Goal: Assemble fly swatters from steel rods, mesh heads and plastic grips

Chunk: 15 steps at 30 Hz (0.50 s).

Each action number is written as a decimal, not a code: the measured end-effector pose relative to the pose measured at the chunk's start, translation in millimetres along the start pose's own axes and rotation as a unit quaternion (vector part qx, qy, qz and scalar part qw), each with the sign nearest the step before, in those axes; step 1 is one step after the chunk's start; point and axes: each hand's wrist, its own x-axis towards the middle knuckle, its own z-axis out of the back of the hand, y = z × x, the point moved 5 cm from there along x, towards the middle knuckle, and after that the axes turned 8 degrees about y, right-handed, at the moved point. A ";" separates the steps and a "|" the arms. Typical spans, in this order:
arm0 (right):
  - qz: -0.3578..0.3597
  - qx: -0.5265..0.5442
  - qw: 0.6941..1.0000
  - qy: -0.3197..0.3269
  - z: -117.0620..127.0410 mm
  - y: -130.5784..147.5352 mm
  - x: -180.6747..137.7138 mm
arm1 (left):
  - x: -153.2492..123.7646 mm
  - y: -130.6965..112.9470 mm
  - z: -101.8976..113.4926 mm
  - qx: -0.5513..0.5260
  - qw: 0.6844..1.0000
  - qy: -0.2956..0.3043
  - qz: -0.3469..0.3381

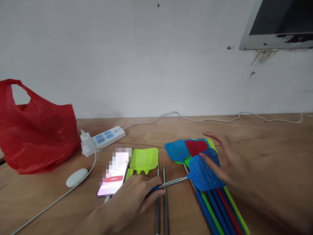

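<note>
My left hand (137, 197) is closed round the blue handle of a fly swatter. This swatter's metal shaft points right, and its blue mesh head (204, 173) is raised over a pile of swatters. My right hand (231, 160) is at that head, thumb lying across its right part and fingers apart; whether the thumb presses on it I cannot tell. The pile beneath shows a blue head (177, 150), a red head (196, 147) and several coloured handles (225, 209). Left of it lie two metal rods (165, 199) and a yellow-green swatter head (144, 159), near my left hand.
A lit phone (114, 179) lies left of the yellow-green head. Behind it are a white power strip (107, 137) and its cable (205, 120) along the wall. A white rounded device (76, 177) and a red plastic bag (39, 137) are at left.
</note>
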 end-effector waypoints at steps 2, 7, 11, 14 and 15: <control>0.151 -0.132 0.979 0.019 -6.2 25.8 -3.9 | 2.9 -1.6 1.4 -0.007 1.000 -0.003 -0.001; 0.309 -0.210 0.914 0.155 -48.7 62.5 -25.4 | 5.6 -7.2 0.1 -0.020 0.999 -0.005 0.039; 0.321 -0.212 0.900 0.204 -63.9 64.3 -29.5 | 1.5 -12.7 -11.1 -0.030 0.998 0.015 0.054; 0.339 -0.191 0.898 0.207 -56.3 61.1 -26.2 | -7.0 -12.2 -16.2 -0.081 0.995 0.000 0.061; 0.346 -0.188 0.897 0.199 -51.3 57.8 -24.6 | -10.8 -10.1 -16.2 -0.106 0.992 -0.010 0.062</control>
